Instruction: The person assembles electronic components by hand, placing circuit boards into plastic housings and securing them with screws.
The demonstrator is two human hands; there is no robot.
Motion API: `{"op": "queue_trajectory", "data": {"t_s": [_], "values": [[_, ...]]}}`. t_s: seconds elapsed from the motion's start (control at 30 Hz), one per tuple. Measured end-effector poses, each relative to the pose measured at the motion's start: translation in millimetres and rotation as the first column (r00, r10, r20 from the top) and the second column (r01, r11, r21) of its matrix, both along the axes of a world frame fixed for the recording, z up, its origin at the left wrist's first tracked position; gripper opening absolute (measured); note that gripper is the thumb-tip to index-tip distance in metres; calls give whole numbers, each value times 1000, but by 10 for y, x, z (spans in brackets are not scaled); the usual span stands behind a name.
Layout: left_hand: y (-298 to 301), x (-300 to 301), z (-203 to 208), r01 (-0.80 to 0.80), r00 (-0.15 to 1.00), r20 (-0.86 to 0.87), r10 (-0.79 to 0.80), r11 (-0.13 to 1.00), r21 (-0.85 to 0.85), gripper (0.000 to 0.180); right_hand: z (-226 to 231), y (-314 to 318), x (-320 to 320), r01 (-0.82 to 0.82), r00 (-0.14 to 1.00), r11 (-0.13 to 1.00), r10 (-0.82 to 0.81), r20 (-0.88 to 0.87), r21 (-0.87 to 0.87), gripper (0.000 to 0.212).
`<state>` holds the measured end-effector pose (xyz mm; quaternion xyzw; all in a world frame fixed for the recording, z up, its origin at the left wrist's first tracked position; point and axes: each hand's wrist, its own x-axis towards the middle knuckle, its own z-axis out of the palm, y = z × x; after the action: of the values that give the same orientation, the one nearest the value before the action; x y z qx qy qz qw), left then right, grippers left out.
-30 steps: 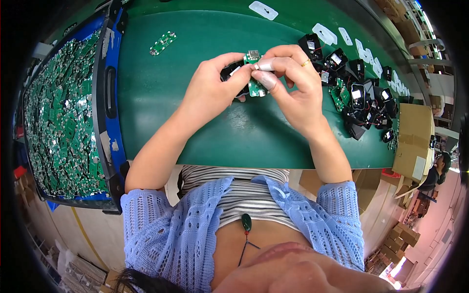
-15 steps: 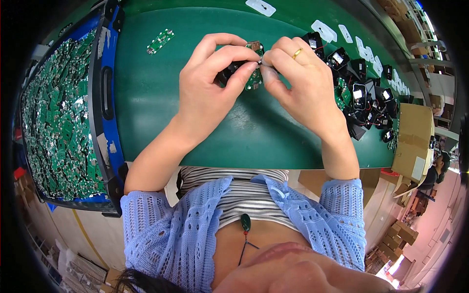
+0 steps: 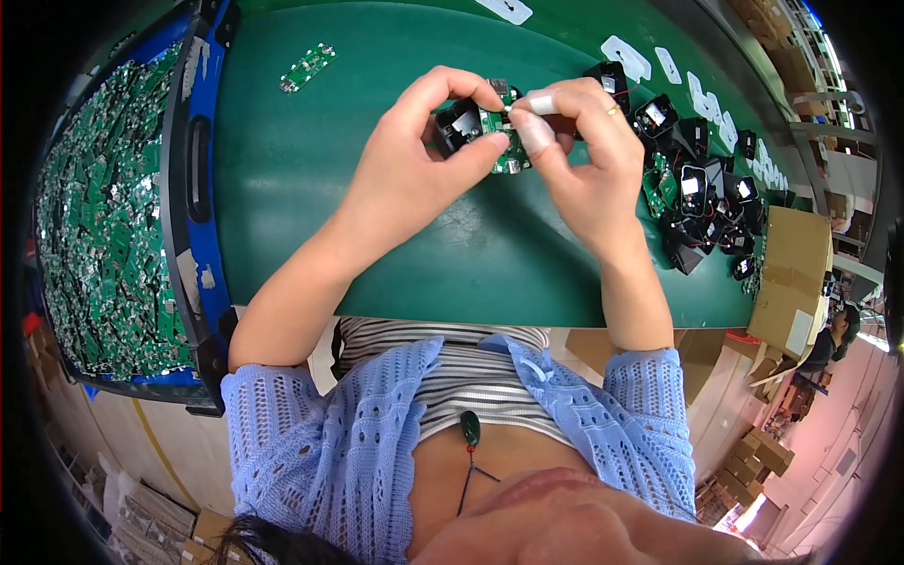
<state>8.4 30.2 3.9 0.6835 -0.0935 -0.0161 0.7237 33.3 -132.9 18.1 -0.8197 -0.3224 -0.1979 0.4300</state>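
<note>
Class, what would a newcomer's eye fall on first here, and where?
Probably the bin heaped with green circuit boards, filling the left side. At the upper middle, the left hand and right hand meet at one board beside a black casing. More black casings lie jumbled at right on the table.

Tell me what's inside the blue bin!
Lots of green circuit boards are piled inside the blue bin. They cover its bottom, so what's underneath can't be seen.
</note>
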Motion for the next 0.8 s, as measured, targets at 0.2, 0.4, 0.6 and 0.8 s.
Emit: {"op": "queue_trajectory", "data": {"t_s": [0.2, 0.4, 0.6, 0.8], "values": [[-47, -36, 25, -133, 991, 17, 132, 991, 19, 35, 32, -122, 8, -92, 995, 995, 90, -32, -42, 14], [-24, -49, -3, -194, 976, 151, 160, 950, 245, 38, 19, -102, 15, -111, 992, 988, 117, 55, -109, 16], [-23, -61, 11, -216, 962, 236, 140, 916, 337, 40, 20, -98, 24, -104, 991, 985, 115, 73, -141, 17], [-34, -67, 53, -224, 964, 213, 156, 911, 347, 37, 34, -106, 34, -110, 987, 977, 129, 93, -185, 18]]}}
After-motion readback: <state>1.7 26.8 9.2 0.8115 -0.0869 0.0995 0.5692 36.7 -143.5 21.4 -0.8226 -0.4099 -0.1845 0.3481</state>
